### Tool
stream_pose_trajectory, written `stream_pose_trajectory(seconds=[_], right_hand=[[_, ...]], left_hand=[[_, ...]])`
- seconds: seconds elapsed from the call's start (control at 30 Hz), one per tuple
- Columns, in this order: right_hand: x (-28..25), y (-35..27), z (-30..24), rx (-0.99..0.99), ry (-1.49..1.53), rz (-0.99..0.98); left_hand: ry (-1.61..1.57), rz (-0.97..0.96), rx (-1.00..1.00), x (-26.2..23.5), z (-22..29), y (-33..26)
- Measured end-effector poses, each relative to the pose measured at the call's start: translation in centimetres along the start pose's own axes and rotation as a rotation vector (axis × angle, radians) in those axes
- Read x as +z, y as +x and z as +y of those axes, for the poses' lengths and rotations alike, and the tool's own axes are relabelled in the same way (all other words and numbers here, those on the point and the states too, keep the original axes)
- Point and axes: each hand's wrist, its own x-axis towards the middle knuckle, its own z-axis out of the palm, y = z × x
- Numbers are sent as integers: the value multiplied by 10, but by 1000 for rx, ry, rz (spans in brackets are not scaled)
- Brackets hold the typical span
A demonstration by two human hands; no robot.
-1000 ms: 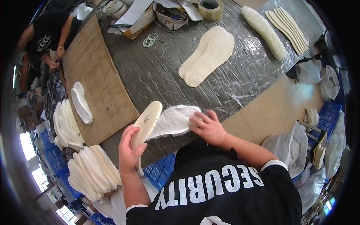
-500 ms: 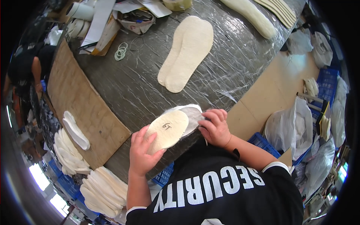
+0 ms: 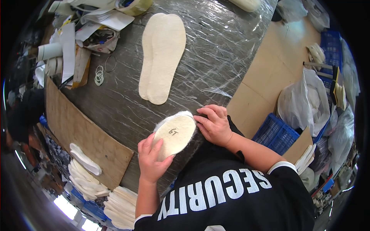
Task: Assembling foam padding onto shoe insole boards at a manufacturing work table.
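1. Fingers of the left hand (image 3: 151,161) curl around the near end of a cream insole (image 3: 174,136), the grip closed on it
2. Right hand (image 3: 214,125) presses bent fingertips on the insole's far edge, where white fleece (image 3: 169,118) shows beneath; the hand is not clasped round it
3. Insole sits at the near edge of the plastic-wrapped surface (image 3: 216,57)
4. Farther out lie a pair of long insoles (image 3: 162,57); a cardboard sheet (image 3: 83,134) and stacked insoles (image 3: 90,177) are to the left
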Motion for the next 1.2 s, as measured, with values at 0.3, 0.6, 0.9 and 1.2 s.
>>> stream_pose_trajectory(seconds=[0.3, 0.6, 0.9, 1.2], right_hand=[[5, -5, 8, -46, -5, 43], [8, -6, 10, -57, -14, 61], [6, -4, 10, -67, -7, 79], [9, -5, 12, -70, 0, 90]], left_hand=[[26, -34, 11, 1, -3, 0], [23, -32, 6, 2, 1, 0], [32, -39, 1, 3, 3, -1], [42, -46, -20, 7, 1, -3]])
